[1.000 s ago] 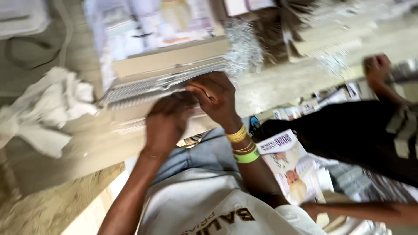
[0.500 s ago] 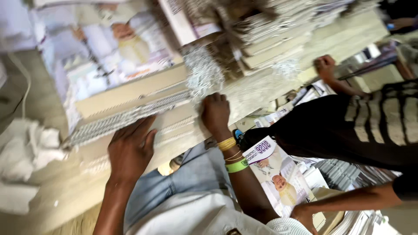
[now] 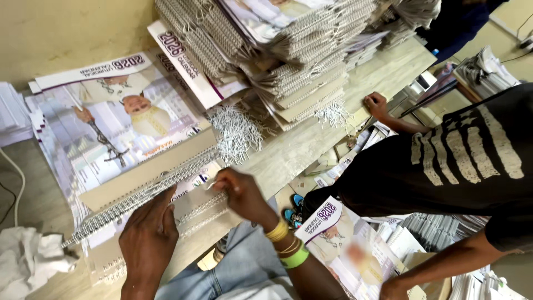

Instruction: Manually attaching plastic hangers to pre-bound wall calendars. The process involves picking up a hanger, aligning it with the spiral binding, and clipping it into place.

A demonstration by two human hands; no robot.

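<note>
My left hand (image 3: 149,233) lies flat, fingers apart, on a printed calendar (image 3: 119,130) at the wooden table's near edge, pressing beside its silver wire spiral binding (image 3: 139,197). My right hand (image 3: 240,191) pinches the wire binding near its right end, fingers closed on the metal coil; yellow and green bangles ring that wrist. A brown cardboard strip (image 3: 150,169) runs along the binding. Blue jeans show below my hands.
A tall, messy stack of wire-bound calendars (image 3: 277,50) fills the table's far side, with loose wire pieces (image 3: 236,133) in front. A person in a black shirt (image 3: 444,166) works on the right, one hand on the table. Crumpled white cloth (image 3: 28,261) lies at left.
The view has swung and steadied. My right hand has moved left onto the wire binding and closed on it; my left hand stays flat on the calendar.
</note>
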